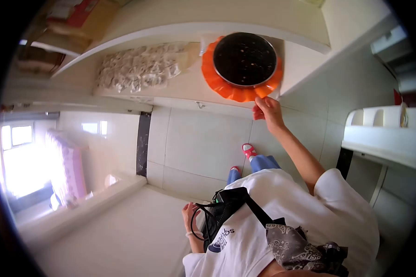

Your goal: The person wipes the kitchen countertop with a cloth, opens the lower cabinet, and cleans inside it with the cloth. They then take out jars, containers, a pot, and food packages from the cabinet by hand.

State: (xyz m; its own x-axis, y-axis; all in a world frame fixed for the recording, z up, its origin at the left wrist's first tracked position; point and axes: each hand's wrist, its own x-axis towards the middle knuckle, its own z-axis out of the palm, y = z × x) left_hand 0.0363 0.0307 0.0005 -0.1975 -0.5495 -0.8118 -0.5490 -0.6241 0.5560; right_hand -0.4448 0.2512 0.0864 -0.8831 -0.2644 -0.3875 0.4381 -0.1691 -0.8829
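Observation:
A round dark pan or dish (245, 59) with small specks on its black surface rests on an orange tray with a wavy rim (217, 83). Both stand on a white shelf at the top of the view. My right hand (268, 113) pinches the lower edge of the orange tray between thumb and fingers. Lower down, my left hand (189, 216) hangs beside the black bag at my front, its fingers loosely bent and apart, holding nothing. A black cable loop (196, 231) passes close to it.
Small clear plastic packets (143, 67) lie on the same shelf, left of the tray. Boxes (74, 23) fill the upper left. A white shelf unit (381, 134) stands at the right. Below are grey floor tiles (203, 138); a bright window is at the far left.

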